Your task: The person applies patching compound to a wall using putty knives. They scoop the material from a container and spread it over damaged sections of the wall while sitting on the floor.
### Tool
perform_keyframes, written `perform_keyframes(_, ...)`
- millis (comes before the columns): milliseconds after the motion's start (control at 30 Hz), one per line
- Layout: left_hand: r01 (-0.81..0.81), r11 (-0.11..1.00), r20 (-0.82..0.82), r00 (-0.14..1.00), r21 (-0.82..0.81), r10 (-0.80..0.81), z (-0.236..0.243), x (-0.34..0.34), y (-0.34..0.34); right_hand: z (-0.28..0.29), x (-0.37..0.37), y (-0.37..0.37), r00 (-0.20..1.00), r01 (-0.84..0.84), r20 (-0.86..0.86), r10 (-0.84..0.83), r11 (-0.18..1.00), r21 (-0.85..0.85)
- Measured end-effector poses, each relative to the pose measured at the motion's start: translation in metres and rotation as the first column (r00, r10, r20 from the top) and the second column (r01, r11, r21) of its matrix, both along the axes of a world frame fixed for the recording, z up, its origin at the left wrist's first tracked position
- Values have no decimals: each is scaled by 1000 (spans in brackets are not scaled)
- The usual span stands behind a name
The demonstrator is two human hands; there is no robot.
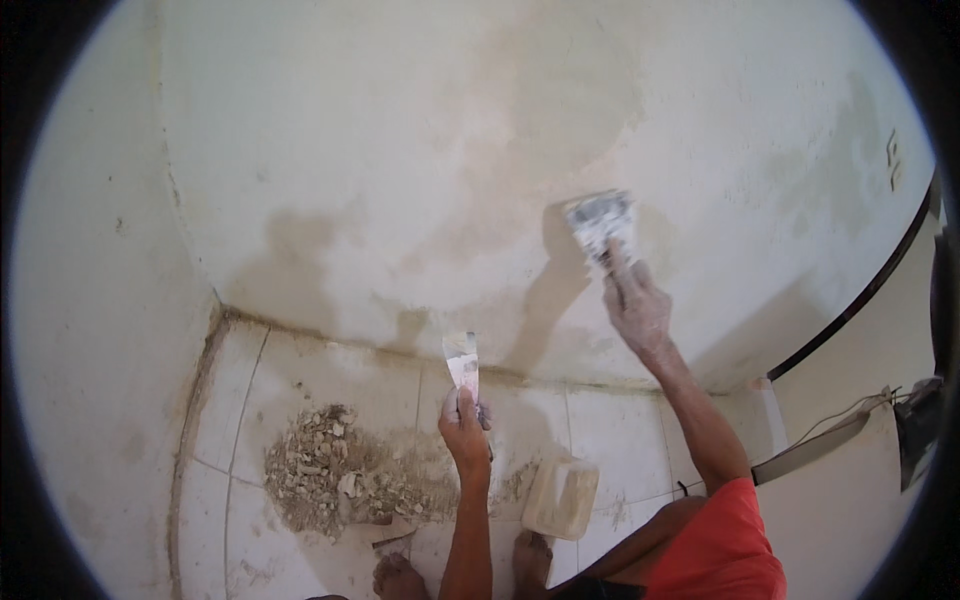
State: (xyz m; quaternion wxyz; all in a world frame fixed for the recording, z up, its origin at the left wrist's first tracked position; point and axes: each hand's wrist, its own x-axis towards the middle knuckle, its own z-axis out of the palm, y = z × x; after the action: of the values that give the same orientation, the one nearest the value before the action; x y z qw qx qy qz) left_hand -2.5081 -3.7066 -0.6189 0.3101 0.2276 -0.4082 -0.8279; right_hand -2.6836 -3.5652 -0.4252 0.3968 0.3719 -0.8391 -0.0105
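My right hand grips a wide putty knife, its blade smeared with white and grey filler and laid against the wall. White dust coats the fingers of that hand. Lower and to the left, my left hand is closed around a narrower putty knife. Its blade points up, with whitish filler on it, in front of the foot of the wall. Damp-looking beige and grey patches spread over the wall around the wide blade.
A heap of broken plaster flakes lies on the tiled floor at the left. A pale plastic tub stands beside my right foot. At the far right, a thin cable runs near a dark object.
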Motion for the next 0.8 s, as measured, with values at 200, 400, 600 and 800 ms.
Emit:
perform_keyframes(200,-48,997,-11,999,52,48,-2,-2,3,113,-25,-78,973,-192,-193,123,897,-397)
perform_keyframes(400,-37,998,-29,999,51,38,5,-3,6,52,-31,-75,991,-13,-134,-14,979,-203)
perform_keyframes(600,-46,998,8,999,39,46,-5,0,0,-6,-9,-11,996,3,92,-7,999,43)
perform_keyframes(800,-24,999,26,999,48,23,-1,-1,3,96,-7,-40,999,-4,-32,-6,956,-293)
